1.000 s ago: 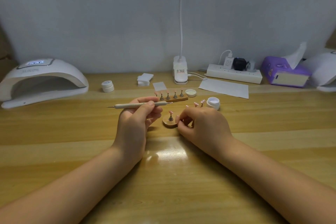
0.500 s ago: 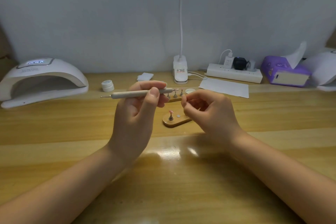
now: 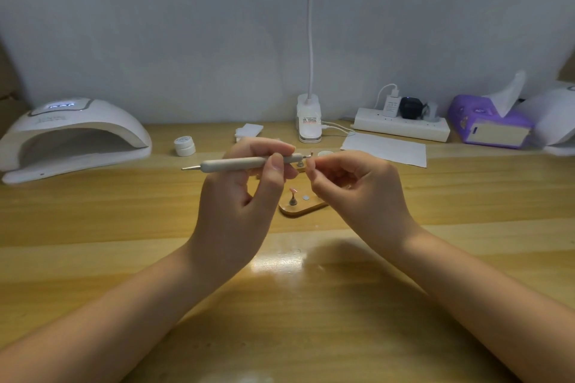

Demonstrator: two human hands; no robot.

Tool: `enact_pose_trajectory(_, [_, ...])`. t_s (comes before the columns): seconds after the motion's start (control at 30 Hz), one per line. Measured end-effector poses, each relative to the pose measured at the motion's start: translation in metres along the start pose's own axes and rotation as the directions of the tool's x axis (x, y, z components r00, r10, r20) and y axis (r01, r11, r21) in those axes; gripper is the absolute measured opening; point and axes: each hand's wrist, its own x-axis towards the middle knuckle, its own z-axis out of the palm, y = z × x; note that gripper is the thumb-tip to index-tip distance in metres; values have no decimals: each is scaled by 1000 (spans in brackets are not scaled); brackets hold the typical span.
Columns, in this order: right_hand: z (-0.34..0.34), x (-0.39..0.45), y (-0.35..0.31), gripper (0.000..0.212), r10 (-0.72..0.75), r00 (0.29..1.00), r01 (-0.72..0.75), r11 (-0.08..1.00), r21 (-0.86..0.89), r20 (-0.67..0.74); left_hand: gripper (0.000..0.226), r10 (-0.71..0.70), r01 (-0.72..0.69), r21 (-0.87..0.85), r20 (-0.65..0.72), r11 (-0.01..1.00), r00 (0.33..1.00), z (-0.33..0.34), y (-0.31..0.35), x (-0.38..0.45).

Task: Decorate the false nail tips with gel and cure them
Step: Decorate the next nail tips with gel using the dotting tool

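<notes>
- Pale blue-grey wall backs a wooden bench [image 3: 93, 227], with both forearms reaching in from the near edge.
- Left hand [image 3: 236, 193] is raised above the bench, its grip pinching a dotting pen [image 3: 242, 163] between thumb and fingers.
- That pen lies almost level: its metal ball end points left, well clear of the grip, and its other tip reaches right toward the other hand.
- Right hand [image 3: 357, 190] has its fingers curled, the grip pinched together at the fingertips [image 3: 311, 168] just beside the pen's right tip; whatever it pinches is too small to tell.
- Below and between the two hands, a small oval wooden stand [image 3: 303, 208] lies on the bench, partly hidden by the right hand.
- One pink nail tip [image 3: 292, 190] stands upright on a peg at the stand's left end, apart from both grips; a bare metal disc [image 3: 306, 197] sits just right of it.
- Behind the left hand's fingers, part of a second wooden holder with pegs [image 3: 299, 164] peeks out.
- Far left, a white curing lamp [image 3: 74, 137] stands with its display lit and its opening facing the hands.
- White gel jar [image 3: 184, 146] stands near the lamp's right side, closed.
- Along the back sit a clip lamp base [image 3: 308, 121], a power strip [image 3: 401, 129], a paper sheet [image 3: 385, 149] and a purple tissue box [image 3: 488, 124].
</notes>
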Motion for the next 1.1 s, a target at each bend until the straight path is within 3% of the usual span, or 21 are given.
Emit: enact_pose_trajectory(1.1, [0,0,3,10,-68,998,68,993,-92,-2,15,-38,38,5,-8,999,999,3,-2,-2])
